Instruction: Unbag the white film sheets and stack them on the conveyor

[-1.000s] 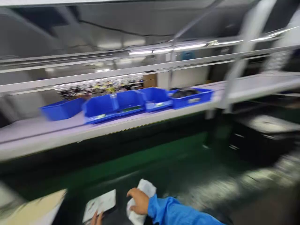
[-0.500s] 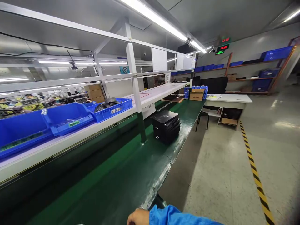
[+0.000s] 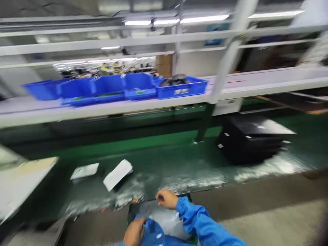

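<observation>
Both my hands on the clear bag at the worktop's near edge.
My right hand pinches the bag's far edge; my left hand grips its near-left side, so the bag lies between them.

The long green-topped table ran across the view, its surface worn and glossy toward the near edge. Two flat white paper packets lay on it left of centre, near each other but apart, the right one tilted. A stack of flat black rectangular units stood on the table at right. A pale flat board rested at the far left. Above, a white shelf carried a row of blue plastic bins, set side by side; the rightmost bin held dark, blurred items.
</observation>
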Demonstrator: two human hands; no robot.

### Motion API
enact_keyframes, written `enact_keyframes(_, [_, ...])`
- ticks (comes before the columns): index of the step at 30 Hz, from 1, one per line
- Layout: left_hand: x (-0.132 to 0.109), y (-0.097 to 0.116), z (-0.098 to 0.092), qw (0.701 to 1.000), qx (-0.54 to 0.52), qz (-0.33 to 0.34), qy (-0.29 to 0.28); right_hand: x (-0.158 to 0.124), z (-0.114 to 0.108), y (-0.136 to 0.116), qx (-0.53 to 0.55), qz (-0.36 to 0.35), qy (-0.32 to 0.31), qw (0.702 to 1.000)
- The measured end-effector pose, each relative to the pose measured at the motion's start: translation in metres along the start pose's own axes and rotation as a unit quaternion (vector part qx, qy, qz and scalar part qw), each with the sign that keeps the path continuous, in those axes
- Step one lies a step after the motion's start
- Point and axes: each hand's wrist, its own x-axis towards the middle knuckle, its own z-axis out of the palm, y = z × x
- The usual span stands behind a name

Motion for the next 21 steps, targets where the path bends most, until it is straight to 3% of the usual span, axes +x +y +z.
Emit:
enact_keyframes(6, [-0.054,-0.025,-0.003,0.989,-0.095,-0.111,0.031,0.053,0.001,-0.04,-0.052,-0.116,-0.077,0.989])
enact_keyframes(11, [-0.096,-0.05,-0.006,0.96,-0.178,-0.203,0.067,0.101,0.015,-0.084,-0.109,-0.17,-0.108,0.973])
enact_keyframes(17, [-0.139,-0.085,0.009,0.94,-0.189,-0.269,0.096,0.16,0.019,-0.136,-0.218,-0.185,-0.051,0.957])
enact_keyframes(21, [-0.153,-0.106,0.02,0.937,-0.195,-0.277,0.089,0.199,0.021,-0.169,-0.309,-0.227,-0.015,0.923])
